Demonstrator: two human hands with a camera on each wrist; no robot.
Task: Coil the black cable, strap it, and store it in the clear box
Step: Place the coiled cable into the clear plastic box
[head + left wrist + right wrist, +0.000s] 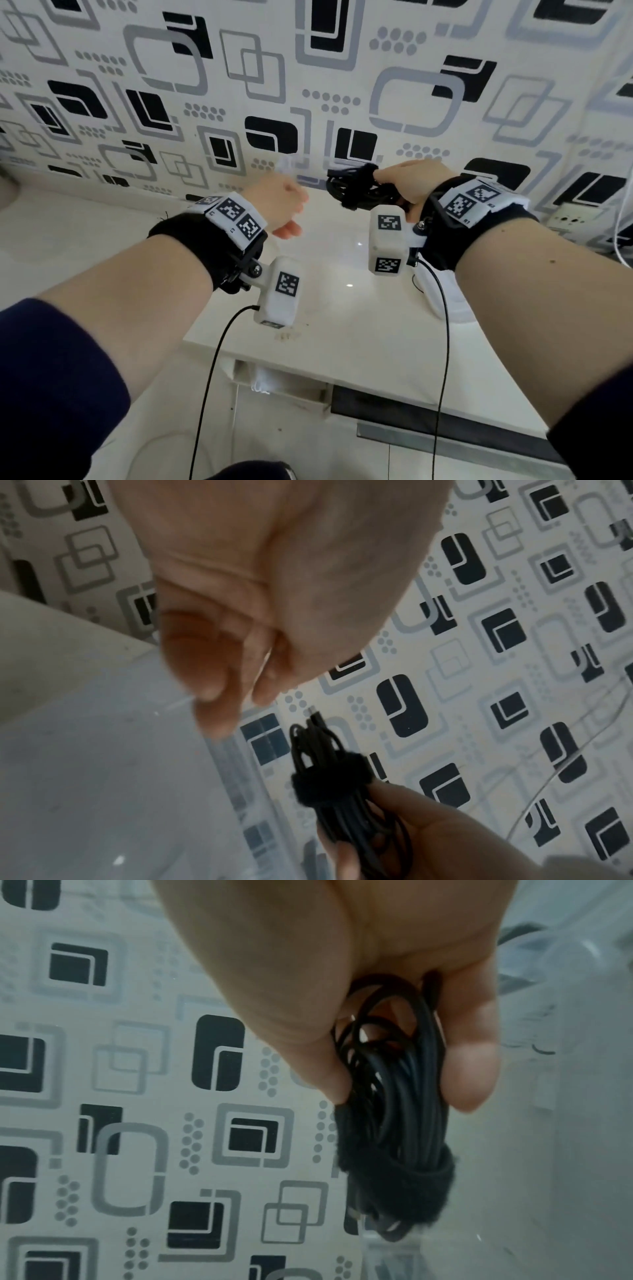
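My right hand (407, 186) grips the coiled black cable (346, 187) above the back of the white table. A fuzzy black strap (394, 1185) is wrapped round the bundle, and the thumb and fingers (469, 1069) pinch the loops just behind it. In the left wrist view the strapped bundle (325, 780) hangs right of a clear plastic edge. My left hand (284, 205) is just left of the cable, its fingers (212, 696) curled at the rim of the clear box (103, 777). In the head view the box (283, 167) shows only as a faint translucent piece above that hand.
The glossy white table (342, 342) stands against a black-and-grey patterned wall (239, 85). A wall socket (568, 219) and thin white wires are at the far right. A white rounded object (442, 298) lies under my right wrist. The table's front edge drops to the floor.
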